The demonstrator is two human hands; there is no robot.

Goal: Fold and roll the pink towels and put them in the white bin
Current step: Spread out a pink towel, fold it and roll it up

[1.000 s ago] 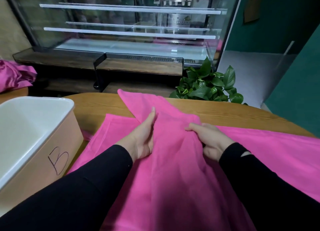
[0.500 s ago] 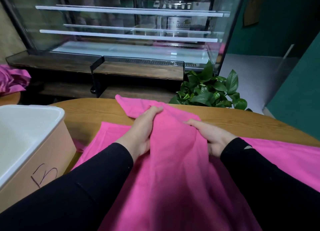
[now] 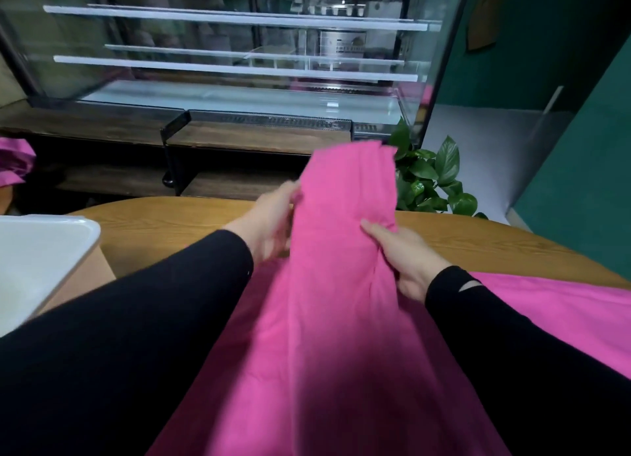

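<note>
head view: the person holds a pink towel (image 3: 341,250) up off the wooden table (image 3: 164,227), its far end lifted in front of the glass display case (image 3: 239,63). the left hand (image 3: 269,223) grips the towel's left edge with curled fingers, and the right hand (image 3: 406,254) pinches the right edge, thumb on top; the hands sit on opposite sides of a narrow band of cloth, probably so the long fold stays even while the towel is straightened. the lower part drapes toward the person between the black sleeves (image 3: 153,319). more pink cloth (image 3: 563,305) lies flat on the table to the right, likely another towel or the rest of this one; which, the view does not settle.

the white bin (image 3: 41,261) stands at the left edge of the table, just beside the left sleeve; the part of its inside that shows holds no towel, so folding seems barely begun. a crumpled pink bundle (image 3: 17,162) sits far left, and a leafy plant (image 3: 433,179) stands beyond the table.
</note>
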